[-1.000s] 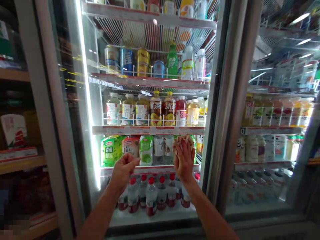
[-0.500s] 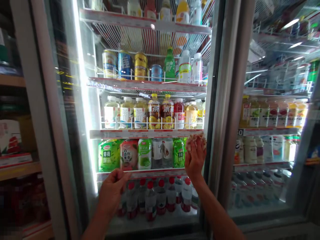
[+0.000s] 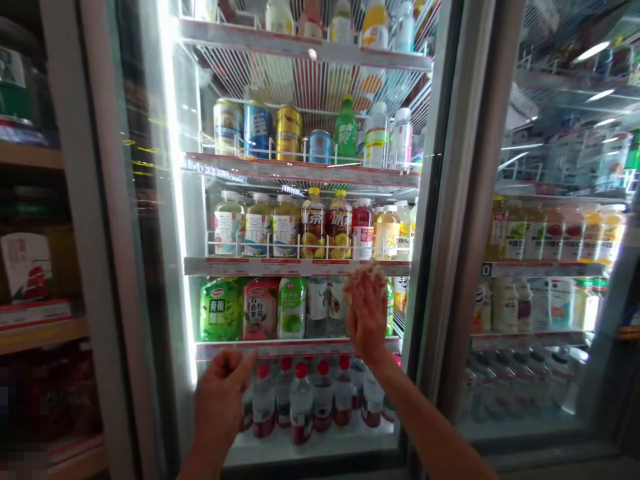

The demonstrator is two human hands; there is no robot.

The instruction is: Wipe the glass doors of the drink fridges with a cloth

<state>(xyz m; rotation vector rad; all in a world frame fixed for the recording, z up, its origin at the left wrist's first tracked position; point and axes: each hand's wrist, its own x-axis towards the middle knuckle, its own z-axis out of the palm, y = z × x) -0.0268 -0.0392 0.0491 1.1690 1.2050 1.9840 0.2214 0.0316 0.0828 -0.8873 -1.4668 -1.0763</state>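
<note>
My right hand (image 3: 369, 317) lies flat over a crumpled, mottled pink-and-white cloth (image 3: 361, 273), pressing it against the glass door (image 3: 300, 300) of a lit drinks cooler. Its fingers point up, and the palm hides part of the cloth and some bottles behind. Lower and to the left, my left hand (image 3: 224, 383) is raised before the glass with its fingers curled in and thumb forward. Nothing shows in that hand, though its palm is hidden. Behind it are red-capped bottles (image 3: 301, 403) on the cooler floor and a green drink bottle (image 3: 220, 310) on the shelf above.
A metal door frame (image 3: 463, 200) runs upright right of my right arm. Beyond it stands another cooler door with bottles (image 3: 555, 230) behind it. At left, dark shelves (image 3: 35, 313) hold packaged goods. A bright light strip (image 3: 175, 167) lines the cooler's left inner side.
My right hand has slid left across the glass with the cloth, uncovering the shelf's right end. My left hand has dropped slightly, its fingers still curled. The whole view has shifted a little.
</note>
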